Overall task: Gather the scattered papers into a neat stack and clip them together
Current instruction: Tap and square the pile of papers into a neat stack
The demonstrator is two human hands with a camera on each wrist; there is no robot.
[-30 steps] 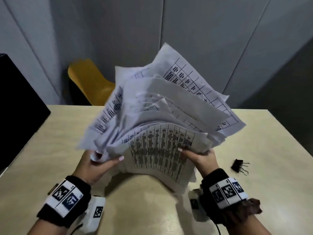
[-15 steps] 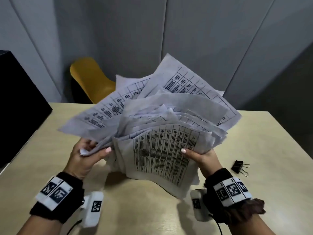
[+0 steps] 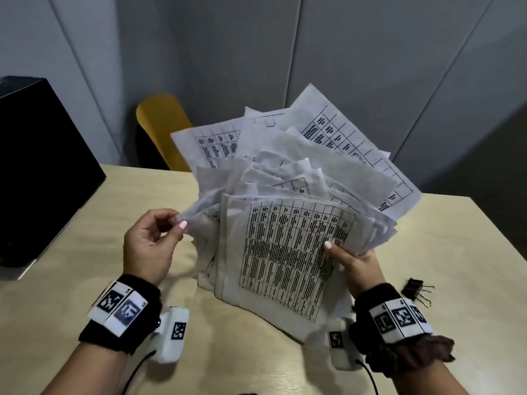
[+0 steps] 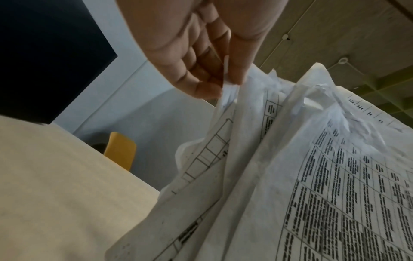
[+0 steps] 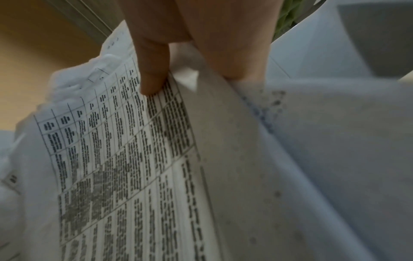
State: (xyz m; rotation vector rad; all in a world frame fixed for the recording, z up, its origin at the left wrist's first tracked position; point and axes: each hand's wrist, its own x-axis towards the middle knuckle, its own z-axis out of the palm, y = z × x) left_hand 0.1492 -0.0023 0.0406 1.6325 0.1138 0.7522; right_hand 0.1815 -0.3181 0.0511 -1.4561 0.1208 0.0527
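Observation:
A loose, fanned bundle of printed papers [image 3: 288,246] with tables stands tilted on the table, its sheets splayed at uneven angles. My right hand [image 3: 349,259] grips the bundle's right edge, thumb on the front sheet [image 5: 125,159], the other fingers behind it. My left hand [image 3: 159,238] pinches the corner of one sheet [image 4: 225,98] at the bundle's left side between thumb and fingers. A black binder clip [image 3: 417,289] lies on the table just right of my right wrist, apart from both hands.
The light wooden table [image 3: 85,252] extends around the papers. A black box [image 3: 37,166] stands at the table's left edge. A yellow chair [image 3: 162,124] sits behind the far edge, against a grey panelled wall.
The bundle has shifted right and stands more upright. My left hand has slid from under the sheets to pinching a corner at the left. The right hand keeps its hold.

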